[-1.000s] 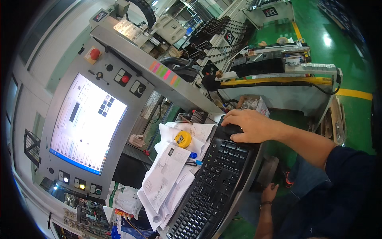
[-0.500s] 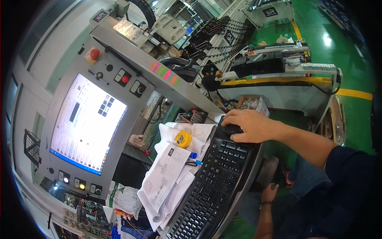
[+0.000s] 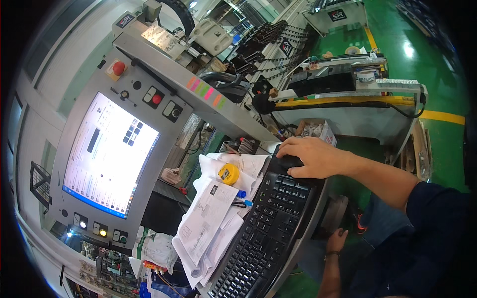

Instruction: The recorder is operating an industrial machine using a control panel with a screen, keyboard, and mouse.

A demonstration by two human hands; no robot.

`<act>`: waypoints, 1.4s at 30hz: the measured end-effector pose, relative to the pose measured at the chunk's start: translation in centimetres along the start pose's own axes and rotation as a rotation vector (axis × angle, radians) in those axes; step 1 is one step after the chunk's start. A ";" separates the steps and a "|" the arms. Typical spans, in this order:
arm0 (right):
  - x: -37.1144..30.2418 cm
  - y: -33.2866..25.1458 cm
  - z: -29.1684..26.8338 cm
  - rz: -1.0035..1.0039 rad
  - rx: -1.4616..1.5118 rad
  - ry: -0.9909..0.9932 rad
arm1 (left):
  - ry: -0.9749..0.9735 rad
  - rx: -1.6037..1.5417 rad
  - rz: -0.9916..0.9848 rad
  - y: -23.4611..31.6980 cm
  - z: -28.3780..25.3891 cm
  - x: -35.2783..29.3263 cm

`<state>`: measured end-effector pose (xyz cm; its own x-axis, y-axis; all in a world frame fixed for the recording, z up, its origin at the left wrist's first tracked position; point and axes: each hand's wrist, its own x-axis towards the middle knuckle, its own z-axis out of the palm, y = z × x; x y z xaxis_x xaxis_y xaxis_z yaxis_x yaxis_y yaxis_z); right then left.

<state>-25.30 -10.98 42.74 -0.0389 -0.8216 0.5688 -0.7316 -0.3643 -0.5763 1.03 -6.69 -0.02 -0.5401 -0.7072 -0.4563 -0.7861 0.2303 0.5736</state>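
My right hand [image 3: 314,158] lies over a black computer mouse [image 3: 289,161], with its fingers curved around the far side and the thumb along the near side. The mouse sits at the right end of a black keyboard [image 3: 263,233] on a narrow shelf. Low in the picture, my left hand [image 3: 337,240] rests near my leg, away from the keyboard; its fingers look loosely bent and their tips are hidden. Left of the keyboard are printed sheets [image 3: 206,218], and on them a yellow tape measure [image 3: 228,174] and a blue-capped pen [image 3: 241,194].
A lit screen [image 3: 107,154] is set in a grey control panel with a red stop button [image 3: 119,68] and several switches. Beyond the shelf stand a cardboard box [image 3: 318,130] and a machine frame with a yellow rail [image 3: 348,101]. A white bag [image 3: 159,248] hangs below the panel.
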 end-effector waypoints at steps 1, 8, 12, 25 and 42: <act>0.0 0.0 0.1 -0.009 -0.006 0.005 | -0.016 0.007 -0.019 0.0 0.0 0.0; 0.1 -0.1 0.0 0.031 -0.004 -0.025 | -0.004 0.014 -0.001 0.0 0.0 0.1; 0.1 -0.5 -0.3 0.032 0.008 -0.028 | -0.002 0.019 -0.005 -0.1 0.1 0.2; 0.0 -0.1 -0.1 -0.036 0.009 0.032 | -0.018 0.018 -0.030 -0.1 0.1 0.1; 0.0 0.1 0.0 -0.030 -0.003 0.022 | 0.030 -0.023 0.017 -0.3 0.4 0.2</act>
<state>-25.34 -11.05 42.66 -0.0321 -0.8004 0.5986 -0.7349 -0.3870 -0.5569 1.07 -6.64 -0.59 -0.5439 -0.7228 -0.4262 -0.7696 0.2274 0.5966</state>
